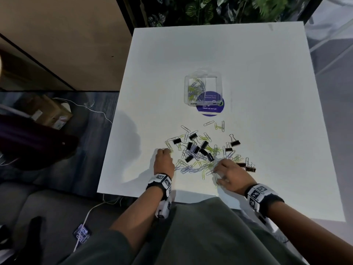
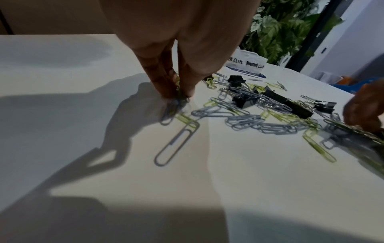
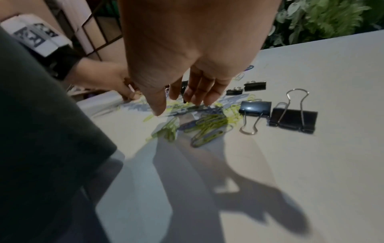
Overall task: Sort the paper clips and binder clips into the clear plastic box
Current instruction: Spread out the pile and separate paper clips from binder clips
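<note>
A mixed pile of silver and yellow-green paper clips (image 1: 193, 165) and black binder clips (image 1: 204, 144) lies on the white table (image 1: 267, 92) near its front edge. My left hand (image 1: 165, 150) is at the pile's left edge; in the left wrist view, the left hand (image 2: 178, 98) pinches a few paper clips (image 2: 174, 106) against the table. My right hand (image 1: 216, 172) is at the pile's right side; in the right wrist view, the right hand (image 3: 176, 106) touches the paper clips (image 3: 207, 125) with straight, spread fingers. The clear plastic box (image 1: 219, 81) stands beyond the pile, with paper clips in its left compartment.
A round purple sticker (image 1: 210, 110) lies partly under the box. Two large binder clips (image 3: 293, 118) sit right of my right hand. Leafy plants (image 1: 210, 10) stand beyond the table's far edge. On the floor at left are a cardboard box (image 1: 49, 111) and a white cable (image 1: 89, 108).
</note>
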The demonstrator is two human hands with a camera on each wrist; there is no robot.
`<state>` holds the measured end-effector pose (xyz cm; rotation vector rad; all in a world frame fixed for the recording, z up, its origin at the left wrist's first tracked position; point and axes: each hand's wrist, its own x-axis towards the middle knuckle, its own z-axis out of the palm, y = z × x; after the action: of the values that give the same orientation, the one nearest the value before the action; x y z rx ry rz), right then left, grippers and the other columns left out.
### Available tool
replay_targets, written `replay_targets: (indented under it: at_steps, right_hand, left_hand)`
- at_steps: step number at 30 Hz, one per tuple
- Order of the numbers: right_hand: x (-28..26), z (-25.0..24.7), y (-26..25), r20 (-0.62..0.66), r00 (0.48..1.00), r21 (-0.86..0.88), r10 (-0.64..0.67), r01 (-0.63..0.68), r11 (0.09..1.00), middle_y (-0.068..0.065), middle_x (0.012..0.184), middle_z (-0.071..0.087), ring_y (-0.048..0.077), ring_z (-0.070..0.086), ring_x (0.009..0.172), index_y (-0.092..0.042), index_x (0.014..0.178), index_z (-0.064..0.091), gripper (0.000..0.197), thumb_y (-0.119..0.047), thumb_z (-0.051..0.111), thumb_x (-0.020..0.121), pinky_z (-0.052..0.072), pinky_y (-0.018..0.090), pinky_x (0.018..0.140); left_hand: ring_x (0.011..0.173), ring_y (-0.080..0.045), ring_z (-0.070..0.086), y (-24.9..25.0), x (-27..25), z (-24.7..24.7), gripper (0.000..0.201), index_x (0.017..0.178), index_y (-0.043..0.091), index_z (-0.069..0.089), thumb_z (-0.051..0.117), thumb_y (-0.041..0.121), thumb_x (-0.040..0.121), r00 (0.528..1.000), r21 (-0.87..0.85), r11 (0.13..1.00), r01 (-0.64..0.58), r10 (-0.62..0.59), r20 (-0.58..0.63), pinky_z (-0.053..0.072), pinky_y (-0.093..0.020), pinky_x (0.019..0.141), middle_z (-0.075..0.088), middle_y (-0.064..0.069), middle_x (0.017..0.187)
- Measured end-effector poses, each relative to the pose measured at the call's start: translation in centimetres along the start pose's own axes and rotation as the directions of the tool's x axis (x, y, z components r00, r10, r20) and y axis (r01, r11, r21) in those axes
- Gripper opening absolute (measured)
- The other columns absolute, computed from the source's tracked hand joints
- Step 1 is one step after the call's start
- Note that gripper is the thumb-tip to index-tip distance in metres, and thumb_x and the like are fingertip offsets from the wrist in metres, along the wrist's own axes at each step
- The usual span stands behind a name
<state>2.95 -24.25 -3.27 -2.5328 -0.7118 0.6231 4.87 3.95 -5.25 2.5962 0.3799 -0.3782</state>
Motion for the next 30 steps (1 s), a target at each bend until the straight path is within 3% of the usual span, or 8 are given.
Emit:
replay_targets:
  at_steps: [5, 9, 13, 17, 21, 25, 28, 30]
  right_hand:
    - [-0.1, 1.3, -0.9, -0.014, 1.0, -0.163, -0.013, 0.01, 0.987, 0.008, 0.115, 0.055, 0.025, 0.057, 0.097, -0.013, 0.114, 0.06, 0.041, -0.024, 0.068, 0.075, 0.052, 0.04, 0.082]
    - [1.6, 1.6, -3.1, -0.04, 0.997, -0.186, -0.065, 0.056, 0.981, 0.007, 0.114, 0.058, 0.025, 0.057, 0.097, -0.012, 0.113, 0.061, 0.034, -0.014, 0.064, 0.079, 0.054, 0.04, 0.08]
    - [4.5, 2.8, -5.8, 0.037, 0.98, -0.263, -0.195, 0.198, 0.944, 0.012, 0.127, 0.054, 0.028, 0.054, 0.111, -0.012, 0.124, 0.054, 0.047, -0.007, 0.064, 0.079, 0.053, 0.04, 0.087]
    - [6.6, 4.1, -7.3, 0.109, 0.955, -0.361, -0.274, 0.295, 0.885, 0.011, 0.134, 0.053, 0.032, 0.053, 0.118, -0.011, 0.13, 0.051, 0.06, -0.009, 0.07, 0.074, 0.054, 0.041, 0.086]
    - [6.7, 4.5, -7.4, 0.12, 0.938, -0.46, -0.324, 0.342, 0.82, 0.008, 0.118, 0.064, 0.03, 0.057, 0.11, -0.009, 0.119, 0.062, 0.049, -0.014, 0.075, 0.073, 0.052, 0.038, 0.083]
    - [5.5, 4.4, -5.9, 0.019, 0.935, -0.49, -0.354, 0.317, 0.812, 0.007, 0.108, 0.067, 0.031, 0.058, 0.108, -0.007, 0.105, 0.068, 0.028, -0.014, 0.068, 0.078, 0.052, 0.038, 0.081]
    - [4.8, 4.4, -4.4, -0.044, 0.937, -0.461, -0.347, 0.289, 0.839, 0.005, 0.097, 0.066, 0.028, 0.058, 0.1, -0.01, 0.094, 0.068, 0.02, -0.02, 0.052, 0.089, 0.05, 0.037, 0.077]
    - [4.3, 4.2, -3.6, -0.057, 0.94, -0.443, -0.336, 0.278, 0.852, 0.003, 0.089, 0.064, 0.025, 0.056, 0.09, -0.013, 0.087, 0.066, 0.018, -0.025, 0.053, 0.091, 0.047, 0.035, 0.073]
  left_hand:
    - [0.093, -0.028, 0.059, 0.3, 0.1, 0.2, 0.036, 0.108, 0.006, 0.054, 0.045, -0.013, 0.078, 0.999, -0.161, 0.985, 0.053, -0.053, 0.004, 0.049, -0.034, 0.077, 0.059, -0.013, 0.105]
    - [0.101, -0.028, 0.059, 0.2, 0.0, -0.4, 0.043, 0.121, 0.007, 0.054, 0.044, -0.011, 0.083, 0.997, -0.248, 0.966, 0.077, -0.071, 0.035, 0.05, -0.036, 0.091, 0.06, -0.016, 0.114]
    - [0.109, -0.03, 0.055, -0.2, -0.2, -1.2, 0.035, 0.114, 0.0, 0.062, 0.04, -0.008, 0.087, 0.995, -0.222, 0.97, 0.097, -0.096, 0.016, 0.044, -0.033, 0.097, 0.057, -0.019, 0.116]
    - [0.097, -0.022, 0.053, -0.9, -0.9, -2.2, 0.032, 0.105, 0.001, 0.064, 0.039, -0.008, 0.086, 0.99, -0.238, 0.962, 0.136, -0.142, -0.007, 0.038, -0.019, 0.086, 0.055, -0.015, 0.112]
    - [0.095, -0.02, 0.052, -1.8, -1.8, -2.8, 0.03, 0.103, 0.001, 0.063, 0.04, -0.009, 0.086, 0.988, -0.257, 0.956, 0.141, -0.152, -0.025, 0.033, -0.012, 0.08, 0.057, -0.012, 0.109]
    - [0.081, -0.019, 0.056, -2.2, -2.3, -2.9, 0.028, 0.1, 0.001, 0.058, 0.033, -0.005, 0.089, 0.983, -0.315, 0.932, 0.178, -0.181, 0.022, 0.041, -0.006, 0.054, 0.062, -0.011, 0.097]
    - [0.09, -0.025, 0.062, -2.0, -2.4, -2.5, 0.024, 0.107, 0.004, 0.056, 0.036, 0.001, 0.093, 0.98, -0.311, 0.93, 0.197, -0.191, 0.05, 0.051, -0.025, 0.075, 0.063, -0.012, 0.107]
    - [0.096, -0.029, 0.063, -1.8, -2.4, -2.1, 0.026, 0.11, 0.005, 0.056, 0.035, 0.002, 0.094, 0.98, -0.296, 0.935, 0.197, -0.183, 0.073, 0.053, -0.035, 0.085, 0.063, -0.011, 0.11]
